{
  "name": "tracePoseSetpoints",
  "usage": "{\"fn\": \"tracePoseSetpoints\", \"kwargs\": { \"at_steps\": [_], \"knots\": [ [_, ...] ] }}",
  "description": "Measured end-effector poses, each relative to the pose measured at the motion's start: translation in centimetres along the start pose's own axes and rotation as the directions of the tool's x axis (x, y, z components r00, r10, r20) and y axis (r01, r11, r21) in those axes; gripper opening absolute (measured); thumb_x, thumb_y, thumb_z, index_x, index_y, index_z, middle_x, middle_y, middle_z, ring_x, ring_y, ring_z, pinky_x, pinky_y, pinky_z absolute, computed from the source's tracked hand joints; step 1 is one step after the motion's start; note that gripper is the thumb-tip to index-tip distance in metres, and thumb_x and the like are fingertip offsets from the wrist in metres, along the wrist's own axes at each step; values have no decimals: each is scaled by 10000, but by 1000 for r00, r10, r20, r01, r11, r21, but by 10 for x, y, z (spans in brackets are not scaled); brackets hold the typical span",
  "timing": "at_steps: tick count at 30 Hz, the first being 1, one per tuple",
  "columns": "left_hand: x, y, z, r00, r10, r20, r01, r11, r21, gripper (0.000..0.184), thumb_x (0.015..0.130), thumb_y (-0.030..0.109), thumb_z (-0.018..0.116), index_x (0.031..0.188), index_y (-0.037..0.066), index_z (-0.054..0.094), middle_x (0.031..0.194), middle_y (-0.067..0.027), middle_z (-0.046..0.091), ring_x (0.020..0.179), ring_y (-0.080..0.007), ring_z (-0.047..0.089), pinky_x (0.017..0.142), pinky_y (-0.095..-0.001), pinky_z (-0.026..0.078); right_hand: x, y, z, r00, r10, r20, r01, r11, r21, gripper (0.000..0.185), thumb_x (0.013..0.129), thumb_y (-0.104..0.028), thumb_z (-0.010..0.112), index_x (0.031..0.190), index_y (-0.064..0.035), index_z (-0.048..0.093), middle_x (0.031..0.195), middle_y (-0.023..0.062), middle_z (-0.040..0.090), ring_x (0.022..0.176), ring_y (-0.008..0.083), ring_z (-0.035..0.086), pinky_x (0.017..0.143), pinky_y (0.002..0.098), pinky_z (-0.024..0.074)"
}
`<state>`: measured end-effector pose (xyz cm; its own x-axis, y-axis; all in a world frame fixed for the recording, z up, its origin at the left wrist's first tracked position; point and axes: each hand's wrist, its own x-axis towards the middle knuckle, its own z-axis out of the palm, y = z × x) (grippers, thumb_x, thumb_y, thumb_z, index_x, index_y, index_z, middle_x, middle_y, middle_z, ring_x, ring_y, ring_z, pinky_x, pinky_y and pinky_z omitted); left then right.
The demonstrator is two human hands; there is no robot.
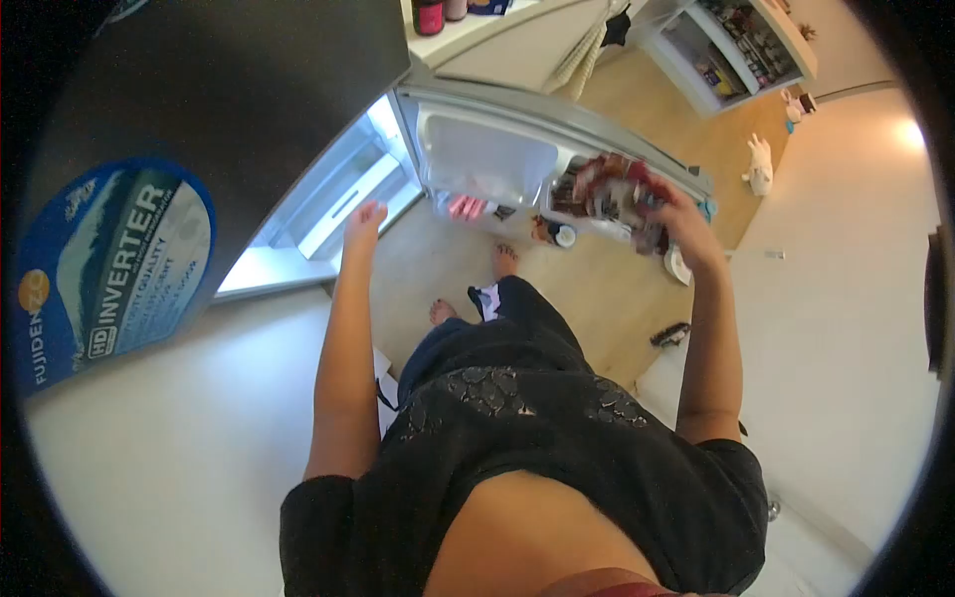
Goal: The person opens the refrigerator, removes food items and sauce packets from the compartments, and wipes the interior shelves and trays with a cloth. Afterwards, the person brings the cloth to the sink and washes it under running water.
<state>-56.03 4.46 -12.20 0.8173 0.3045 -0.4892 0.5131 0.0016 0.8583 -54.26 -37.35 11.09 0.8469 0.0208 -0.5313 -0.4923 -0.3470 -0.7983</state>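
- Wooden floor (597, 308) at centre; open fridge (338, 209), upper left.
- Right hand (686, 224) pinching a blurred reddish pack (612, 194), upper right of centre.
- Left hand (366, 217), left of centre; cannot tell its closure.

Dark-red, brown and clear plastic-looking bundle (619, 194), motion-blurred, outline irregular, contents unreadable. Held toward the free end of the open white, grey-edged fridge door (557, 117), overlapping its inner bins (487, 149) in view; can't tell if touching them.

Open gap between fridge (318, 227) and door (487, 149), blurred bundle (625, 195) obstructing door's outer end
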Motion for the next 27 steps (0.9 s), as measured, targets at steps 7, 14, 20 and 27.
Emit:
{"fn": "tracePoseSetpoints", "kwargs": {
  "at_steps": [7,14,20,27],
  "knots": [
    [-56,-11,-25,994,-99,45,101,994,-51,422,868,282,594,1179,3,535,1068,-71,583,999,-141,520,896,-269,379,88,-104,2,973,-217,-79,231,921,313,380,864,-121,525,1235,-104,448,895,50,566,653,140,578,450,304,490],
    [-98,-9,-3,986,-55,-156,48,998,-49,345,847,195,593,1161,59,555,1095,-89,575,1016,-191,526,882,-293,399,93,-104,64,666,-595,450,746,542,-387,446,710,-63,558,1150,-138,561,950,40,579,817,175,572,625,311,476],
    [-88,41,67,768,640,-24,-387,494,779,419,730,93,611,1145,123,561,1166,-74,525,1062,-252,493,976,-451,317,159,-29,167,105,-297,949,706,-650,-282,289,726,-181,548,978,-82,648,1005,56,579,1087,242,471,919,341,371],
    [-49,24,97,763,628,153,-306,143,941,444,817,182,515,1260,189,486,1316,20,431,1316,-189,285,1074,-567,133,220,16,169,216,-48,975,330,-937,-119,281,754,-238,522,898,-68,692,1060,45,601,1168,280,418,983,401,300]
  ]
}}
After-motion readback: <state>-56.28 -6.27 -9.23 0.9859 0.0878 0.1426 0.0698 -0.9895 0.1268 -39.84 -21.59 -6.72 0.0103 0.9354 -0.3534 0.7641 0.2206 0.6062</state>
